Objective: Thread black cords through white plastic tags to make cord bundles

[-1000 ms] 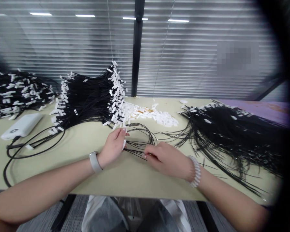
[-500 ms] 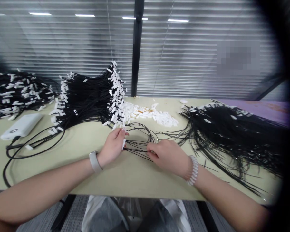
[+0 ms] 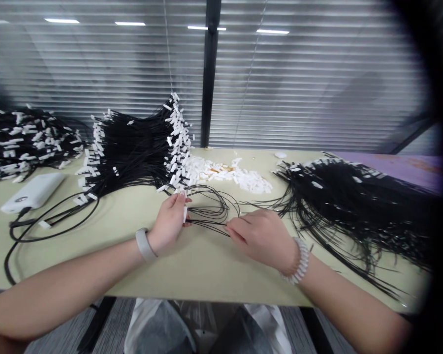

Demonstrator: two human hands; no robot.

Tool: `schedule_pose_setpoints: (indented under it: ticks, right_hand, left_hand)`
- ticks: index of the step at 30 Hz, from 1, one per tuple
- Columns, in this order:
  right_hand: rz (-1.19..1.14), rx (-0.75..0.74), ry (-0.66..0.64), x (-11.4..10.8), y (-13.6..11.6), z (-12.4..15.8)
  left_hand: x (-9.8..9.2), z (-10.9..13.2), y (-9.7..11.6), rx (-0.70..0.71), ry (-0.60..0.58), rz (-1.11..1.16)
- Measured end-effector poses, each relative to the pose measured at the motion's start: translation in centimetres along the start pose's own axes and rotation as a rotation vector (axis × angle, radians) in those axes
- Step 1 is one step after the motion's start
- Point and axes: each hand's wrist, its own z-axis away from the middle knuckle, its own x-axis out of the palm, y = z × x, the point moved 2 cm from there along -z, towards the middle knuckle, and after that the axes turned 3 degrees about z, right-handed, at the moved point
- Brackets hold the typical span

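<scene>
Several thin black cables [image 3: 210,212] loop between my two hands above the table. My left hand [image 3: 172,219] is closed round one end of them, and a white connector [image 3: 185,214] shows at its fingers. My right hand [image 3: 260,238] pinches the strands at the other side, thumb against fingertips; the exact ends in that pinch are hidden. Just beyond my left hand stands a stacked pile of black cables [image 3: 136,142] with white connectors at both ends. Small white connector pieces [image 3: 253,181] lie loose behind the held cables.
A large heap of black cables [image 3: 354,201] covers the right side, loose ends trailing toward my right arm. More white-tipped cables [image 3: 22,142] lie at the far left. A white power bank [image 3: 35,192] with a black cord rests on the table [image 3: 206,280]. Window blinds [image 3: 299,88] rise behind.
My left hand has shifted slightly left with the cable end. My right hand has moved a little to the right, and the strands between them look somewhat more stretched.
</scene>
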Motion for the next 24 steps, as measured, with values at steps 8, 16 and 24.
schedule_pose_setpoints:
  ticks: [8, 16, 24]
  right_hand:
    - [-0.065, -0.228, 0.022, 0.5, -1.1, 0.3]
    - [-0.010, 0.046, -0.110, -0.2, 0.2, -0.3]
    - [-0.256, 0.193, -0.202, -0.8, 0.8, -0.6]
  left_hand:
    - [-0.1, -0.2, 0.0, -0.019, 0.048, 0.038]
    - [0.0, -0.1, -0.1, -0.008, 0.020, 0.043]
    - [0.0, -0.1, 0.0, 0.003, -0.013, 0.006]
